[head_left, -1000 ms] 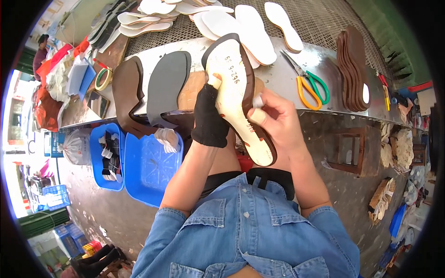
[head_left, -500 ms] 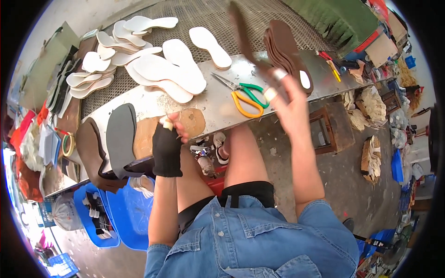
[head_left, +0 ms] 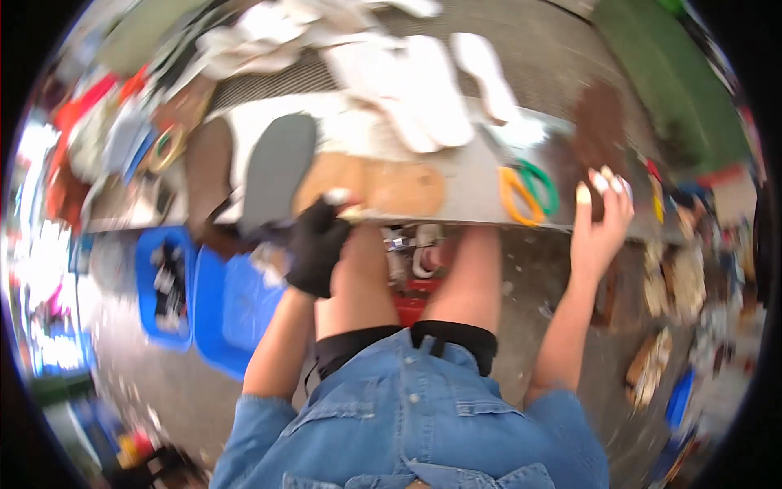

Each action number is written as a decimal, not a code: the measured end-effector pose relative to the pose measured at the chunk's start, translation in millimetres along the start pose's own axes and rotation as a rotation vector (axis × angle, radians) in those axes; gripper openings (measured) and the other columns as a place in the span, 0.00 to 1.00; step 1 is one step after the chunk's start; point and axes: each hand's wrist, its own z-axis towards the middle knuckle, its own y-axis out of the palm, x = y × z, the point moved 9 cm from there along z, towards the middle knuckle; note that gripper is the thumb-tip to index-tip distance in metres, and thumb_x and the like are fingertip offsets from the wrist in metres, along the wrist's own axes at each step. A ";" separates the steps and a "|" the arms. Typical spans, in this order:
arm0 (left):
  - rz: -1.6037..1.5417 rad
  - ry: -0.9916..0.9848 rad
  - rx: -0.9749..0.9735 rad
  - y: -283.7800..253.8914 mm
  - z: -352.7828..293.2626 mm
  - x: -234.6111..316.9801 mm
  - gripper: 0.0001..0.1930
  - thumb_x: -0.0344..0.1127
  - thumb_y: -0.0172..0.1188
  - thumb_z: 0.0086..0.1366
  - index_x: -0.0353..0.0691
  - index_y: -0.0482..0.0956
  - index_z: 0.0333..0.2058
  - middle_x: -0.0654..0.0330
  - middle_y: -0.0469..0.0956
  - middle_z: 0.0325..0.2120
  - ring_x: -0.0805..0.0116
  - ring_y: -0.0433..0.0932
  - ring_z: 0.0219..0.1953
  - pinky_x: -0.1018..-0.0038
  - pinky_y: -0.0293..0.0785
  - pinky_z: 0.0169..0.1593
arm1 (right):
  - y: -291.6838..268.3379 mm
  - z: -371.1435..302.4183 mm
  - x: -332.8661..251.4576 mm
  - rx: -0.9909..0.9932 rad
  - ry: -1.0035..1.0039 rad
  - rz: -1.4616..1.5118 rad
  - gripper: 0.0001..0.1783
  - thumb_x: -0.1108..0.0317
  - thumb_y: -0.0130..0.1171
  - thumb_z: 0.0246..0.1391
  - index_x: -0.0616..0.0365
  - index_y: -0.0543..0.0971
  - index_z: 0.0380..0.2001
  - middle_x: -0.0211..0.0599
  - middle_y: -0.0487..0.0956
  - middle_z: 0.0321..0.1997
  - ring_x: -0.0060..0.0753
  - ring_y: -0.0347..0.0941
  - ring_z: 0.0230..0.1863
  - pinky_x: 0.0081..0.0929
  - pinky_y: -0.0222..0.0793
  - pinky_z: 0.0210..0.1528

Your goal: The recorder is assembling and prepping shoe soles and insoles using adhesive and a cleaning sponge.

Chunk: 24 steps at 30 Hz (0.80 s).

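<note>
Hands apart | left hand (head_left: pixel 316 244) gloved at bench edge (head_left: pixel 472 218) | right hand (head_left: pixel 599 228) open, empty

Both hands up at the front edge of a cluttered sole-making bench, the whole scene smeared by motion.

The left hand (head_left: pixel 316 244), in a black fingerless glove, rests at the edge of the bench (head_left: pixel 472 191), just beside a tan cork sole (head_left: pixel 383 186) and a grey sole (head_left: pixel 275 167). The right hand (head_left: pixel 599 224) is raised with fingers spread in front of a stack of dark brown soles (head_left: pixel 599 114), holding nothing that can be made out. Scissors with yellow and green handles (head_left: pixel 525 189) lie between the hands. White insoles (head_left: pixel 423 90) are scattered behind. Blue bins (head_left: pixel 204 297) stand on the floor at the left.
</note>
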 end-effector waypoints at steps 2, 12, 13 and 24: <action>0.405 0.167 -0.082 8.6 9.1 6.4 0.12 0.28 0.60 0.50 0.40 0.76 0.36 0.61 0.73 0.25 0.71 0.71 0.26 0.76 0.68 0.32 | 28.2 -27.7 -24.6 -0.193 -0.008 0.175 0.11 0.72 0.57 0.48 0.58 0.78 0.37 0.39 0.73 0.47 0.44 0.63 0.55 0.37 0.59 0.55; 1.288 0.029 0.431 -157.5 120.8 7.0 0.22 0.47 0.67 0.44 0.40 0.78 0.36 0.50 0.76 0.30 0.49 0.75 0.35 0.60 0.71 0.42 | 80.9 -80.1 -130.6 -0.465 -0.017 0.565 0.06 0.77 0.58 0.45 0.61 0.79 0.29 0.38 0.77 0.38 0.42 0.69 0.49 0.34 0.64 0.51; 1.253 -0.017 0.372 -157.4 127.4 8.3 0.22 0.48 0.67 0.43 0.40 0.78 0.35 0.50 0.76 0.30 0.50 0.76 0.35 0.60 0.71 0.41 | 82.8 -83.0 -132.7 -0.469 -0.009 0.591 0.06 0.77 0.58 0.45 0.61 0.79 0.29 0.38 0.77 0.38 0.43 0.69 0.49 0.33 0.64 0.51; 0.152 0.113 -0.047 -86.2 58.4 100.8 0.10 0.30 0.65 0.51 0.34 0.75 0.32 0.65 0.75 0.25 0.79 0.70 0.29 0.79 0.69 0.34 | 111.3 -81.5 -127.0 -0.567 0.512 1.296 0.22 0.74 0.54 0.52 0.66 0.66 0.51 0.40 0.71 0.51 0.28 0.69 0.47 0.24 0.65 0.50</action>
